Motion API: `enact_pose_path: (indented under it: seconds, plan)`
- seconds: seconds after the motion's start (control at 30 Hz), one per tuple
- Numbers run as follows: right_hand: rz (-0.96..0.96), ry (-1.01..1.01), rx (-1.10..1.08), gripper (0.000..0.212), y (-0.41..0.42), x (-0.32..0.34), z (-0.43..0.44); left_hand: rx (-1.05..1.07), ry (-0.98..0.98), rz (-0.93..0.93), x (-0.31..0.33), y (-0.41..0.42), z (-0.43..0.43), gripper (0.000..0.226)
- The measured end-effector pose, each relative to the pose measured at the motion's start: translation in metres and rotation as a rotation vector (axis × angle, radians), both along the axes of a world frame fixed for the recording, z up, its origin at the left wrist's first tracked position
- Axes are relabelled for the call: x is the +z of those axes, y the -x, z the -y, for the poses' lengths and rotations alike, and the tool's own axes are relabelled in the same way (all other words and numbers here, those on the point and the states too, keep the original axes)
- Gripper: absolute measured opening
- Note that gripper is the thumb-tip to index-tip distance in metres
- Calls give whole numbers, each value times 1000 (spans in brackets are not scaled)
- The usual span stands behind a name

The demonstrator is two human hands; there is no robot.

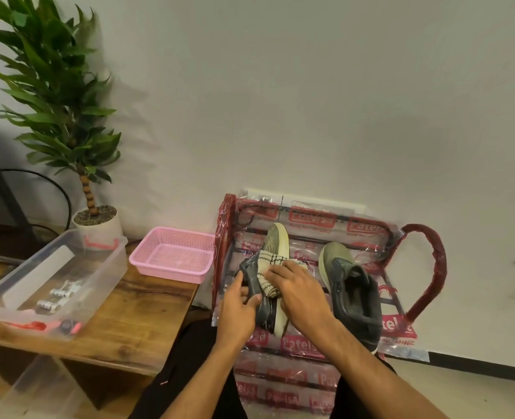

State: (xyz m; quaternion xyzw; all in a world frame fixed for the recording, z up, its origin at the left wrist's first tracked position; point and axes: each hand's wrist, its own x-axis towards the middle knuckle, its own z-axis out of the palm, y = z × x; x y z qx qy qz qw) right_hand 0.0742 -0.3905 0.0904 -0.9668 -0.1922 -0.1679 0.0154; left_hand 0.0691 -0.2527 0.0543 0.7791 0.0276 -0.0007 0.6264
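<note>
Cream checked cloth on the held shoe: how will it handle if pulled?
Probably floppy: the cloth bunches and folds over the shoe under the right hand. Likely light, since it looks thin. Its textured weave should grip rather than slip.

Soft, dimmish light around me; the plant (53,95) throws a faint shadow rightward on the wall (310,86). Plastic wrap (310,228) glints. Edges bow, lower corners blur; my right hand (298,287) looks sharp.

An olive shoe (275,240) lies toe-away on the rack (310,220), a checked cream cloth (268,267) over its middle.
</note>
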Motion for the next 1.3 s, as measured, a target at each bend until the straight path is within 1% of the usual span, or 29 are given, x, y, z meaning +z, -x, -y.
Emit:
enact_pose_path:
  seconds: [0.07, 0.13, 0.17, 0.23, 0.3, 0.37, 0.47, 0.5, 0.63, 0.67, 0.73, 0.8, 0.83, 0.9, 0.97, 1.03, 1.1, 1.13, 1.2, 1.23, 1.3]
  plan:
    - [-8, -29, -8, 61, -1, 2, -5, 18, -245, 112, 4, 13, 0, 64]
    - [-34, -94, 12, 63, -2, 1, -5, -20, -533, 226, 5, 27, 1, 58]
    - [-50, -137, 20, 63, -4, 0, -4, -52, -642, 251, 5, 33, 1, 56]
    - [-81, -208, 16, 64, -10, 0, -1, -122, -800, 259, 4, 40, 3, 60]
    - [-74, -230, 11, 62, -15, 2, 1, -175, -889, 253, 1, 41, 6, 65]
    - [-40, -184, 56, 57, -14, 3, 2, -195, -935, 254, -2, 42, 8, 68]
    - [-10, -28, 218, 54, -7, 1, 7, -211, -998, 252, -4, 43, 5, 69]
    - [-7, 12, 233, 55, -7, 0, 10, -198, -1010, 266, -4, 44, 4, 68]
    - [2, 73, 75, 43, -19, 7, 16, -220, -1069, 280, -6, 48, 2, 71]
    - [-8, 63, 57, 42, -19, 8, 15, -234, -1081, 260, -10, 46, 1, 70]
    - [-34, 37, 103, 47, -10, 5, 11, -274, -1149, 192, -13, 46, 0, 71]
    - [-50, 57, 172, 53, 5, 3, 11, -226, -1155, 270, -17, 45, 0, 71]
    - [-29, 73, 174, 50, 9, 2, 13, -219, -1146, 299, -19, 45, 1, 71]
    - [15, 59, 104, 44, 7, 2, 21, -223, -1118, 261, -11, 50, 4, 75]
    - [43, 14, 39, 45, 0, 1, 27, -218, -1107, 257, 0, 53, 7, 76]
    - [47, -32, 19, 46, -3, 0, 28, -229, -1083, 260, 1, 56, 10, 75]
    - [34, -78, -6, 47, -3, -1, 27, -204, -1120, 351, -2, 58, 12, 77]
    - [28, -104, -29, 48, -3, -1, 28, -233, -1098, 358, -6, 60, 12, 77]
    - [31, -141, -45, 47, -4, 0, 29, -270, -1090, 429, -16, 64, 17, 72]
    - [45, -139, -21, 44, -2, 1, 29, -288, -1087, 467, -20, 65, 19, 71]
    - [55, -90, 100, 37, 3, 0, 27, -314, -1081, 495, -20, 68, 22, 71]
